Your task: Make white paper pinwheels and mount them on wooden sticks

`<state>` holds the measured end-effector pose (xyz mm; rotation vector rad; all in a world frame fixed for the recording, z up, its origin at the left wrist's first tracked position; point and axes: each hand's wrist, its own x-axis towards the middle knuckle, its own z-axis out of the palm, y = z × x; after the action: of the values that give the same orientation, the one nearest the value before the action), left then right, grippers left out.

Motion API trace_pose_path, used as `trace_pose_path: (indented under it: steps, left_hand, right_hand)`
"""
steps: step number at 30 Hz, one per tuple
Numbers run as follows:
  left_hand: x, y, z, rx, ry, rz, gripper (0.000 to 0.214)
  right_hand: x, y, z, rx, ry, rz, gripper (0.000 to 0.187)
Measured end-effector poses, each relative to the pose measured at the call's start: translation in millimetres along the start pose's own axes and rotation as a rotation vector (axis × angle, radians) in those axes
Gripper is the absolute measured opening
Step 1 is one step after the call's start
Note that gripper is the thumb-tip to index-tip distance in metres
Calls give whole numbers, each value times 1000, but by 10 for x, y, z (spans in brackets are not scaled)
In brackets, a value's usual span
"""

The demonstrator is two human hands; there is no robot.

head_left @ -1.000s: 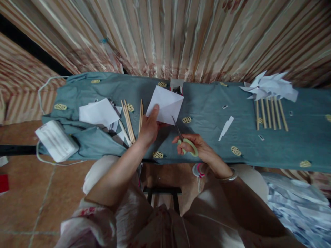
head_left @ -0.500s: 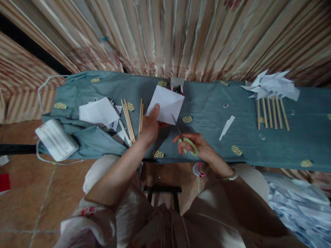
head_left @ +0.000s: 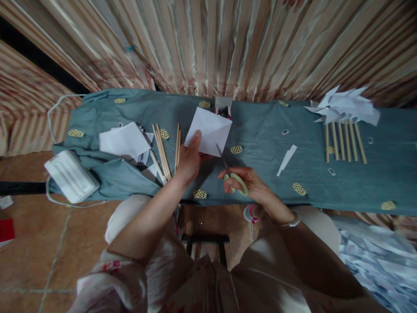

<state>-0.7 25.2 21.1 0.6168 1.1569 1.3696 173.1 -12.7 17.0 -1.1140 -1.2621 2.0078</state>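
My left hand grips a square sheet of white paper by its lower left part, thumb on top and fingers underneath. Faint creases run across the sheet. In my right hand is a pair of scissors with pale green handles, fingers through the loops. The blades point up and left, and their tips lie at the paper's lower right edge. Whether the blades are parted is too fine to tell. Just behind the sheet stands a small open box with dark contents.
Left of the paper lie wooden sticks, a white pen-like rod and stacked white paper. A white power strip sits at the left edge. To the right are a paper strip and several paper pinwheels on sticks.
Almost nothing differs. The scissors and my right hand have shifted very slightly; the paper stays in my left hand at the same spot.
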Motion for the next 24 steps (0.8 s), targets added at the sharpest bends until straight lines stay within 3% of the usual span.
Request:
trace_pose_path:
  steps: [7, 17, 24]
  left_hand:
    - [4, -16, -32, 19, -12, 26, 35]
    - [38, -28, -27, -49, -11, 11, 17]
    - [30, -14, -30, -50, -19, 17, 19]
  right_hand:
    - [1, -22, 14, 11, 11, -1, 36]
    - [54, 69, -1, 145, 15, 59, 38]
    - [80, 160, -34, 156, 19, 68, 34]
